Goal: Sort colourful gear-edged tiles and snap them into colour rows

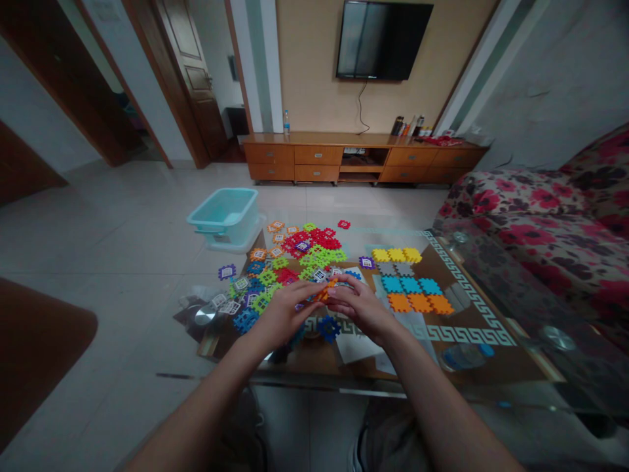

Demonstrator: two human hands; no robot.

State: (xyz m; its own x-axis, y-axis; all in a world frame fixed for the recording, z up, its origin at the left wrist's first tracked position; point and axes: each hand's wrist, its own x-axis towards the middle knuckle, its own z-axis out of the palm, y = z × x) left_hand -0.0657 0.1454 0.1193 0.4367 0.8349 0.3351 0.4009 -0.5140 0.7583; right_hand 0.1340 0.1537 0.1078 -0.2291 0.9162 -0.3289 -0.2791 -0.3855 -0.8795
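Both my left hand and my right hand are closed on orange interlocking plastic tiles, held between them above the glass table. How many tiles are in my fingers I cannot tell. Behind and left of my hands spreads a loose heap of notched tiles, with red tiles, green tiles and blue tiles. A dark blue tile lies just below my hands. On the right, tiles stand in rows by colour: yellow tiles, grey tiles, light blue tiles and orange stacks.
A turquoise plastic tub stands beyond the table's far left corner. On the glass table, a water bottle lies near the right front and white paper lies under my right hand. A flowered sofa is at right.
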